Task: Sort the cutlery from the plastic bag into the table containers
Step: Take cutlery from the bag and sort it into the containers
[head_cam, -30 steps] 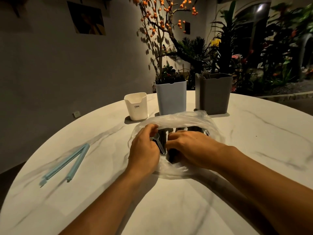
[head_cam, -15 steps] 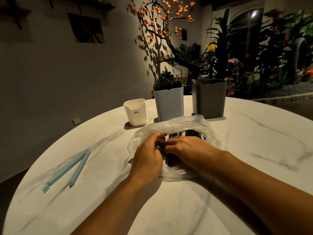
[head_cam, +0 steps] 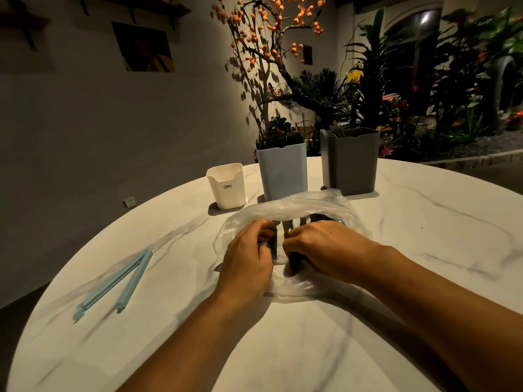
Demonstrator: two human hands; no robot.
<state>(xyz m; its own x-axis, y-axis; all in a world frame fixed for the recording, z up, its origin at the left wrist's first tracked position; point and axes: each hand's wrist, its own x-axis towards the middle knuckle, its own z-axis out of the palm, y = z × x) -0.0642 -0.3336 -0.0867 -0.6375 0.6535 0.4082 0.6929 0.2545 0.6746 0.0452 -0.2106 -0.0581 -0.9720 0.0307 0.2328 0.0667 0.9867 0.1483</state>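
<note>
A clear plastic bag [head_cam: 297, 206] lies open on the round marble table [head_cam: 424, 250], with dark-handled cutlery [head_cam: 287, 227] inside it. My left hand [head_cam: 247, 258] is in the bag's mouth, its fingers curled round a piece of cutlery. My right hand [head_cam: 322, 248] lies beside it, fingers curled down on the cutlery, fingertips hidden. Behind the bag stand three containers: a small white one [head_cam: 226, 185], a pale blue one [head_cam: 283, 171] with dark handles showing, and a grey one [head_cam: 349, 161] with utensil tips showing.
A pale blue bag clip [head_cam: 113, 284] lies open on the table's left side. Beyond the table's far edge are a wall, a tree with orange fruits [head_cam: 271, 38] and dense plants [head_cam: 452, 80].
Both hands have stayed inside the bag, fingers shifting slightly among the cutlery. The view has tilted a little, so the containers sit lower in frame.
</note>
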